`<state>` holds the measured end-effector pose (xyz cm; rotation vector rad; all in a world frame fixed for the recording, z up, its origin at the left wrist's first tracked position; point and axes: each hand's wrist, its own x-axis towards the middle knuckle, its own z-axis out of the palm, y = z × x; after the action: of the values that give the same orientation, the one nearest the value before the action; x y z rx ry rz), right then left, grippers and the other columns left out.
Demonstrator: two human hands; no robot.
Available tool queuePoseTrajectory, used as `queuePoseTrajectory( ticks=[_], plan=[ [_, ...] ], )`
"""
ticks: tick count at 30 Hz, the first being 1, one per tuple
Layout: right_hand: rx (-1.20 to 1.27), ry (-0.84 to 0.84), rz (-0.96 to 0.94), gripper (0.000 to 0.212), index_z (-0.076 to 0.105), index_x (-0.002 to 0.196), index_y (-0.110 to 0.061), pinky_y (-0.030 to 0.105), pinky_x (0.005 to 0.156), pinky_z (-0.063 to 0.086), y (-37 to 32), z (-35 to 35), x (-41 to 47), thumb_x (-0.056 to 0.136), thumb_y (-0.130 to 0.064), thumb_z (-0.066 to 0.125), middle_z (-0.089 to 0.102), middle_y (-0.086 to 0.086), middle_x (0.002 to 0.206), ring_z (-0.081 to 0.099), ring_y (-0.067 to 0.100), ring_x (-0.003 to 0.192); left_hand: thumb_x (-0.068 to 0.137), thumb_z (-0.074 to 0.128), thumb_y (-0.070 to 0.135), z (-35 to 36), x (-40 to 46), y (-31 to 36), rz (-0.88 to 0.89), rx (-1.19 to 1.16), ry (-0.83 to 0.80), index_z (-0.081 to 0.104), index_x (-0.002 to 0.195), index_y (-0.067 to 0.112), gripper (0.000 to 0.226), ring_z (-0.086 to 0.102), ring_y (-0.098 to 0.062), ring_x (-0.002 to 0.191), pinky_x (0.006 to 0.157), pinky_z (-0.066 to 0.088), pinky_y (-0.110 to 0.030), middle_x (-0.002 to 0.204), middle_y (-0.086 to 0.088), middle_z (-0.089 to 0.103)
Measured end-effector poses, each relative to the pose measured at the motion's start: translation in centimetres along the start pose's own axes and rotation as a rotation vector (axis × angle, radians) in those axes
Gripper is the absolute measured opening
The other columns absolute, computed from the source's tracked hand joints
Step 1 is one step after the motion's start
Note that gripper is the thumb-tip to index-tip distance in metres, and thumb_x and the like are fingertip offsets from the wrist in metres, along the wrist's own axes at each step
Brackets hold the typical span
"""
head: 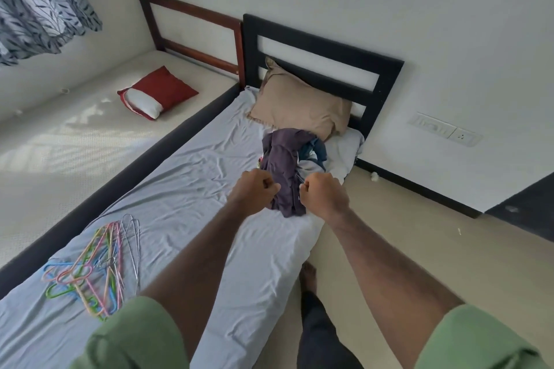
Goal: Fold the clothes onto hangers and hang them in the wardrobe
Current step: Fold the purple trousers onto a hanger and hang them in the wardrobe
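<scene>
1. Gripping the purple garment (pixel 283 177) with both fists, you stand at the bed's (pixel 168 189) edge: your left hand (pixel 254 189) and right hand (pixel 322 196) each have fingers curled round its cloth.
2. Your garment tops a small pile of clothes (pixel 311 156) near the tan pillow (pixel 299 108), close to the headboard.
3. Your coloured and wire hangers (pixel 93 266) lie in a loose heap further down the sheet, well apart from the pile and untouched.
4. Your task looks barely begun: nothing is on a hanger, and no wardrobe is in view.
</scene>
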<state>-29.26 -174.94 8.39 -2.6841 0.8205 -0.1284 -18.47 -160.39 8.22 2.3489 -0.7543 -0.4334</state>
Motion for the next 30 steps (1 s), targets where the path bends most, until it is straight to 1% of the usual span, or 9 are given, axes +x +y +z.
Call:
queuePoseTrajectory(
  ticks=[3, 8, 11, 14, 17, 20, 24, 28, 30],
  plan=[
    [0.021, -0.042, -0.038, 0.022, 0.063, 0.086, -0.013, 0.032, 0.063, 0.04, 2.1, 2.6, 7.6, 0.099, -0.028, 0.053, 0.065, 0.009, 0.084, 0.061, 0.03, 0.08, 0.086, 0.068, 0.02, 2.3, 6.3, -0.9, -0.067, -0.021, 0.005, 0.043, 0.052, 0.021, 0.042, 0.039, -0.014, 0.055, 0.058, 0.035, -0.028, 0.054, 0.005, 0.045],
    [0.087, -0.187, -0.075, 0.02, 0.053, 0.087, -0.016, 0.043, 0.07, 0.055, 6.0, 6.3, 19.9, 0.102, -0.029, 0.05, 0.065, 0.01, 0.092, 0.064, 0.033, 0.086, 0.087, 0.069, 0.02, 5.5, 16.7, -2.3, -0.305, -0.089, 0.036, 0.047, 0.056, 0.018, 0.038, 0.039, -0.009, 0.053, 0.058, 0.033, -0.028, 0.054, 0.005, 0.047],
    [0.123, -0.289, -0.044, 0.016, 0.056, 0.089, -0.017, 0.039, 0.071, 0.054, 8.4, 8.1, 26.5, 0.101, -0.026, 0.051, 0.068, 0.007, 0.095, 0.065, 0.03, 0.089, 0.089, 0.066, 0.017, 6.6, 23.0, -2.4, -0.404, -0.138, 0.002, 0.058, 0.069, 0.017, 0.022, 0.053, -0.011, 0.065, 0.062, 0.038, -0.025, 0.067, 0.006, 0.061],
    [0.14, -0.324, 0.001, 0.016, 0.061, 0.093, -0.017, 0.037, 0.069, 0.05, 10.6, 10.8, 32.6, 0.1, -0.026, 0.05, 0.069, 0.008, 0.095, 0.066, 0.031, 0.091, 0.091, 0.062, 0.016, 7.3, 28.9, -2.8, -0.473, -0.163, 0.017, 0.066, 0.081, 0.013, 0.011, 0.062, -0.02, 0.077, 0.068, 0.049, -0.028, 0.079, -0.001, 0.069],
    [0.176, -0.367, 0.05, 0.016, 0.055, 0.084, -0.021, 0.037, 0.067, 0.049, 12.0, 14.2, 38.0, 0.099, -0.024, 0.051, 0.069, 0.011, 0.094, 0.066, 0.035, 0.09, 0.091, 0.061, 0.017, 8.5, 34.0, -3.8, -0.51, -0.178, -0.019, 0.066, 0.08, 0.015, 0.013, 0.062, -0.015, 0.072, 0.063, 0.047, -0.024, 0.077, -0.001, 0.068],
    [0.181, -0.409, 0.099, 0.02, 0.062, 0.089, -0.015, 0.039, 0.076, 0.05, 12.9, 18.5, 42.3, 0.101, -0.027, 0.051, 0.069, 0.012, 0.097, 0.064, 0.035, 0.097, 0.092, 0.059, 0.019, 10.1, 38.2, -5.5, -0.544, -0.178, -0.03, 0.061, 0.075, 0.02, 0.018, 0.057, -0.008, 0.069, 0.059, 0.041, -0.02, 0.075, 0.001, 0.065],
    [0.157, -0.474, 0.156, 0.029, 0.065, 0.101, -0.009, 0.04, 0.077, 0.05, 13.4, 24.1, 46.6, 0.101, -0.034, 0.052, 0.069, 0.016, 0.102, 0.063, 0.038, 0.105, 0.092, 0.06, 0.016, 12.8, 41.5, -7.2, -0.604, -0.22, -0.049, 0.065, 0.08, 0.009, 0.015, 0.062, -0.021, 0.072, 0.068, 0.051, -0.029, 0.078, -0.006, 0.068],
    [0.11, -0.521, 0.231, 0.041, 0.061, 0.115, -0.011, 0.043, 0.084, 0.052, 12.9, 28.5, 49.4, 0.093, -0.045, 0.067, 0.063, 0.014, 0.119, 0.061, 0.038, 0.113, 0.092, 0.063, 0.015, 15.4, 43.4, -9.1, -0.602, -0.271, -0.061, 0.065, 0.087, 0.0, 0.016, 0.062, -0.019, 0.069, 0.058, 0.046, -0.015, 0.077, -0.009, 0.067],
    [0.073, -0.52, 0.295, 0.053, 0.054, 0.125, -0.011, 0.045, 0.088, 0.051, 12.5, 30.5, 50.4, 0.089, -0.047, 0.072, 0.06, 0.014, 0.127, 0.059, 0.038, 0.119, 0.092, 0.064, 0.013, 16.6, 44.2, -10.6, -0.619, -0.299, -0.088, 0.063, 0.087, -0.007, 0.02, 0.064, -0.031, 0.075, 0.068, 0.053, -0.024, 0.081, -0.02, 0.067]
  ],
)
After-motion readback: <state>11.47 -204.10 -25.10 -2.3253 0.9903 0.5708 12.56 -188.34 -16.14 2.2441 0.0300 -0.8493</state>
